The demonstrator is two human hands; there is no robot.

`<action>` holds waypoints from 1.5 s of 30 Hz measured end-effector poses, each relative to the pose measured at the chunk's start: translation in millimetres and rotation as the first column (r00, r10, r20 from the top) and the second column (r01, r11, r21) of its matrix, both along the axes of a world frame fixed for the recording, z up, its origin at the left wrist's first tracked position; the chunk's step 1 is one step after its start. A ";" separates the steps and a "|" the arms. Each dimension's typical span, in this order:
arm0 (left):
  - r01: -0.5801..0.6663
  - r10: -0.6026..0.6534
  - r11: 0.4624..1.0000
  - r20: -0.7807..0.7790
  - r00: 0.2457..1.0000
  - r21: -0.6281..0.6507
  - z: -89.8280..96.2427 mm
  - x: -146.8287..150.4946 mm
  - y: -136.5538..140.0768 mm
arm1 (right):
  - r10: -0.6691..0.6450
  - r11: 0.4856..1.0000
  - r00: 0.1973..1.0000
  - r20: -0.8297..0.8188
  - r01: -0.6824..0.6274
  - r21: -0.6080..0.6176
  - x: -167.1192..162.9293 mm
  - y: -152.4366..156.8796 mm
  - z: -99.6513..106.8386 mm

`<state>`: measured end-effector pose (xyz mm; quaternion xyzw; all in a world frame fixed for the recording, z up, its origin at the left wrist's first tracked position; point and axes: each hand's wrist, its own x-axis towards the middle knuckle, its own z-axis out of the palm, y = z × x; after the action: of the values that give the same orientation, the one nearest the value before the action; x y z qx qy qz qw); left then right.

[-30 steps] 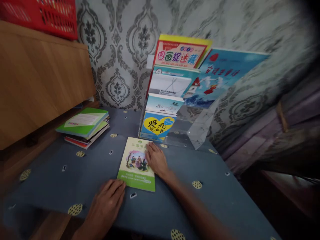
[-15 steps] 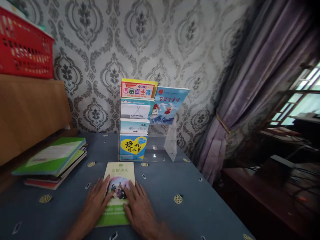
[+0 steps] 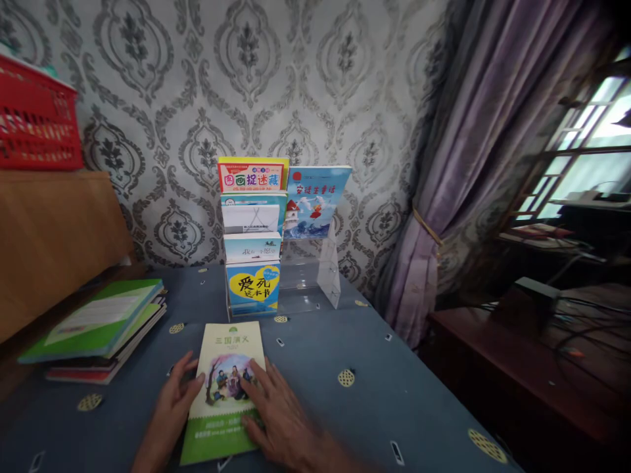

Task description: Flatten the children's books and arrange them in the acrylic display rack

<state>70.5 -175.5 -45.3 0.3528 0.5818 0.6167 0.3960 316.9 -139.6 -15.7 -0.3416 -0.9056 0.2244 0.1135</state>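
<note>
A storybook [image 3: 224, 355] with a cream and green cover lies face up on the table in front of me. Beside its left edge is my left hand [image 3: 175, 401], fingers apart, the thumb at the cover's edge. My right hand [image 3: 280, 410] rests over the book's right side with its fingers spread on the cover. Just behind stands a clear acrylic book rack [image 3: 330, 269]. Its left column carries several books in tiers, with a blue and yellow book [image 3: 254, 289] lowest. High in the right column leans a blue picture book [image 3: 315, 200].
On the left a stack of books [image 3: 98, 318] lies on the table [image 3: 315, 414]. Behind it stands a wooden cabinet [image 3: 54, 230] topped by a red plastic basket [image 3: 39, 118]. A purple curtain [image 3: 444, 197] and a dark red desk [image 3: 493, 361] with cables are on the right.
My left hand has slid off the cover to the book's left edge. The right hand stays on the cover. The book has tilted slightly, and the view has shifted a little rightward.
</note>
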 end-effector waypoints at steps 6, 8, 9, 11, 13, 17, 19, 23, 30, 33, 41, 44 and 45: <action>0.090 -0.060 0.994 0.359 0.931 -0.065 19.5 33.2 -16.6 | 0.033 0.998 0.995 -0.098 -0.027 0.061 2.2 4.6 -21.4; 0.093 -0.072 0.995 0.401 0.913 -0.032 26.2 38.6 -20.6 | 0.016 0.999 0.985 -0.173 -0.007 0.053 1.3 6.5 -28.7; 0.088 -0.069 0.996 0.414 0.908 -0.027 29.2 39.9 -22.8 | 0.000 0.999 0.978 -0.210 0.008 0.038 1.1 7.3 -31.6; 0.087 -0.070 0.996 0.433 0.899 -0.019 34.5 41.0 -27.3 | -0.045 0.999 0.960 -0.275 0.046 -0.003 1.3 8.9 -35.7; 0.099 -0.090 0.995 0.440 0.893 0.002 39.4 41.6 -30.7 | -0.104 0.994 0.936 -0.337 0.092 -0.051 1.8 10.5 -37.2; 0.105 -0.120 0.993 0.441 0.889 0.059 48.5 44.6 -33.4 | -0.232 0.965 0.845 -0.482 0.139 -0.220 1.1 13.6 -31.4; 0.105 -0.125 0.992 0.445 0.887 0.070 52.0 46.8 -34.4 | -0.275 0.933 0.772 -0.573 0.071 -0.352 0.3 14.4 -24.3; 0.128 -0.132 0.991 0.455 0.881 0.040 52.1 50.7 -39.5 | -0.361 0.755 0.649 -0.670 -0.219 -0.618 2.5 12.1 -7.9; 0.146 -0.147 0.989 0.450 0.881 0.038 29.2 42.9 -23.5 | -0.414 0.672 0.509 -0.755 -0.389 -0.631 15.3 15.7 3.4; 0.195 -0.199 0.979 0.415 0.888 0.053 31.1 45.5 -17.8 | -0.389 0.697 0.486 -0.783 -0.401 -0.595 26.6 19.9 5.9; 0.175 -0.158 0.984 0.397 0.904 -0.008 48.8 72.6 -12.8 | -0.297 0.786 0.506 -0.809 -0.352 -0.509 64.1 29.1 14.2; 0.194 -0.189 0.981 0.333 0.924 0.016 61.7 83.1 -3.6 | -0.267 0.830 0.518 -0.813 -0.305 -0.467 80.0 35.3 21.9; 0.224 -0.223 0.974 0.288 0.931 0.031 67.8 86.2 0.5 | -0.254 0.843 0.522 -0.814 -0.294 -0.451 85.7 38.1 25.2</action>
<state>156.6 -175.0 22.5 0.3220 0.4745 0.6118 0.5448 402.5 -101.5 9.5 -0.1935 -0.6339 0.6073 0.4381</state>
